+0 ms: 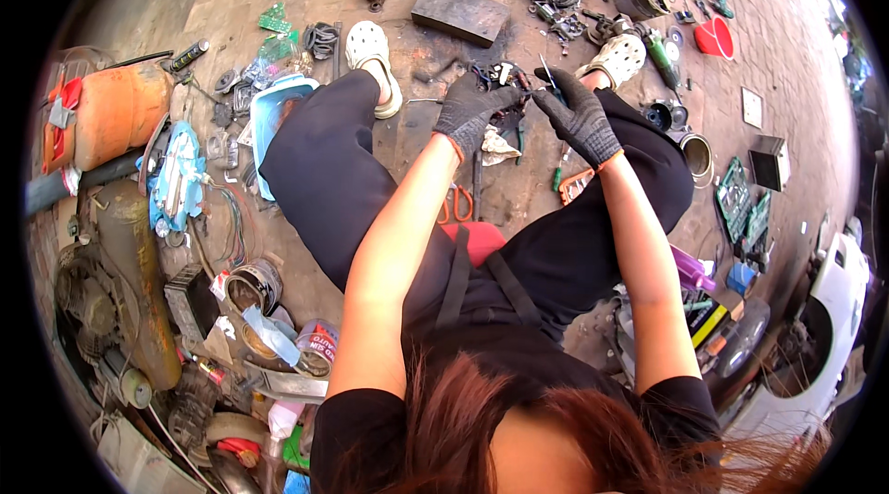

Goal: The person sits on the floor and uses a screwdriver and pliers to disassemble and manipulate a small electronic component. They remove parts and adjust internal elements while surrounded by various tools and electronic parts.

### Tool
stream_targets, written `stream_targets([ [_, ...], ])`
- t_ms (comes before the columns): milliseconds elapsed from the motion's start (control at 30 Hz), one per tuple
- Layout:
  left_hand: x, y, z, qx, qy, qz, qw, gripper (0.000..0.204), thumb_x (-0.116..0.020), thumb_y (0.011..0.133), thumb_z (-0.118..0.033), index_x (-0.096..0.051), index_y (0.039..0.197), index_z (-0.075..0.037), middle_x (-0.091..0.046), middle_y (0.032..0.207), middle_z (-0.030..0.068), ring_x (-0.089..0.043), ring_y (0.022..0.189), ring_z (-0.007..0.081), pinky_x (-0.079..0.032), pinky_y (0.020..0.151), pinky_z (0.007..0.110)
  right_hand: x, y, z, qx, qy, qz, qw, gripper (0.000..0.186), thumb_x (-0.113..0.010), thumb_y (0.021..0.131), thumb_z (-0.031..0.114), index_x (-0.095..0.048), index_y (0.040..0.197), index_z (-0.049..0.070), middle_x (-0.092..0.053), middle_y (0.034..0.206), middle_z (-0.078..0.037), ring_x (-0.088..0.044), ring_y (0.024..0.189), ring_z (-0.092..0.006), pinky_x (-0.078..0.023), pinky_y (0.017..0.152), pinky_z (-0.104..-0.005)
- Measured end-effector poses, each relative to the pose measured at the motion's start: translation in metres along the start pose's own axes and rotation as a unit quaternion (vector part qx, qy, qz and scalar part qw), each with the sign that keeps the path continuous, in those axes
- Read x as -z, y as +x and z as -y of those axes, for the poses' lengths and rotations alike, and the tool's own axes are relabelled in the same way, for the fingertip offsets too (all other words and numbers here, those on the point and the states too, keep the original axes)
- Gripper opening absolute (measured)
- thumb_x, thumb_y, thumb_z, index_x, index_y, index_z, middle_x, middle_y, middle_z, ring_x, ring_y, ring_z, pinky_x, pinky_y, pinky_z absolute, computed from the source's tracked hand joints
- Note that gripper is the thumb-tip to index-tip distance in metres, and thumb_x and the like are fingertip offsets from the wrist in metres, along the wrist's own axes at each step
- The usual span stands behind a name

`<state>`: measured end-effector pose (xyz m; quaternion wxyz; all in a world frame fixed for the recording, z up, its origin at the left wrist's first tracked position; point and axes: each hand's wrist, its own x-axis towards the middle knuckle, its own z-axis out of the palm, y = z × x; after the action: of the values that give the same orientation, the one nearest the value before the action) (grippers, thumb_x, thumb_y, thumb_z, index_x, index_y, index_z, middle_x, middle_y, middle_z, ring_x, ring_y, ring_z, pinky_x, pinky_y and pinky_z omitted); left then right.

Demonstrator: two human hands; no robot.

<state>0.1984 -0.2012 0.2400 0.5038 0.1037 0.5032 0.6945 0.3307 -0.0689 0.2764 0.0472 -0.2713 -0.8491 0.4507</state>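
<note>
Wired part (pixel 507 77) sits between your left hand (pixel 466 112) and right hand (pixel 581 116), seemingly mid-work, the remainder unclear. Your left fingers half-curl, their hold indiscernible; your right fingers pinch a slim rod (pixel 546 71).

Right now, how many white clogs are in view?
2: the left clog, left of the left hand, and the right clog, right of the right hand. Others could be hidden.

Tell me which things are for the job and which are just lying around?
Seem part of the job:
- gloved left hand and gloved right hand
- dark wired bits between them
- thin rod at the right hand

Seem just lying around:
- red bucket
- orange cylinder
- purple bottle
- green circuit board
</note>
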Motion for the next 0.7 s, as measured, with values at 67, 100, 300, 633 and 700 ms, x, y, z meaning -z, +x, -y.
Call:
stream_targets([
  [67,-0.002,-0.003,-0.003,0.011,0.015,0.011,1.000,0.027,-0.069,0.078,-0.002,-0.061,0.104,-0.002,-0.067,0.091,0.0064,-0.064,0.077,0.0133,-0.052,0.066,0.024,-0.002,-0.003,0.004,0.029,-0.019,-0.037,0.999,0.048,-0.061,0.086,0.028,-0.049,0.121,-0.003,-0.059,0.104,-0.023,-0.058,0.099,-0.0314,-0.045,0.087,-0.0370],
  [100,-0.003,-0.003,-0.004,0.011,0.013,0.017,1.000,0.027,-0.069,0.079,-0.002,-0.061,0.104,-0.003,-0.066,0.091,0.0066,-0.064,0.078,0.0135,-0.052,0.066,0.024,-0.004,-0.004,0.002,0.074,-0.077,-0.066,0.992,0.050,-0.061,0.086,0.028,-0.048,0.122,-0.003,-0.058,0.105,-0.023,-0.059,0.099,-0.0318,-0.046,0.086,-0.0375],
  [300,-0.008,-0.006,-0.003,0.011,-0.054,0.001,0.998,0.021,-0.064,0.086,-0.011,-0.061,0.105,-0.002,-0.066,0.093,0.0085,-0.065,0.078,0.0163,-0.056,0.069,0.030,-0.001,-0.013,0.013,-0.007,-0.050,-0.098,0.994,0.054,-0.068,0.080,0.031,-0.051,0.118,-0.001,-0.062,0.096,-0.021,-0.062,0.092,-0.0327,-0.048,0.083,-0.0374],
  [633,-0.015,-0.010,-0.016,0.026,-0.228,0.050,0.972,0.022,-0.060,0.089,-0.013,-0.060,0.107,-0.001,-0.065,0.097,0.0115,-0.065,0.086,0.0223,-0.057,0.074,0.035,0.008,-0.009,0.036,-0.148,0.295,-0.005,0.944,0.029,-0.061,0.089,0.026,-0.061,0.107,0.003,-0.047,0.058,0.004,-0.039,0.045,-0.0050,-0.030,0.042,-0.0209],
  [700,-0.015,-0.010,-0.015,0.033,-0.238,0.032,0.970,0.021,-0.060,0.089,-0.013,-0.060,0.107,-0.001,-0.065,0.096,0.0119,-0.066,0.085,0.0226,-0.057,0.073,0.035,0.010,-0.009,0.040,-0.124,0.261,-0.002,0.957,0.029,-0.058,0.091,0.027,-0.062,0.107,0.003,-0.048,0.058,0.003,-0.041,0.045,-0.0057,-0.031,0.042,-0.0216],
])
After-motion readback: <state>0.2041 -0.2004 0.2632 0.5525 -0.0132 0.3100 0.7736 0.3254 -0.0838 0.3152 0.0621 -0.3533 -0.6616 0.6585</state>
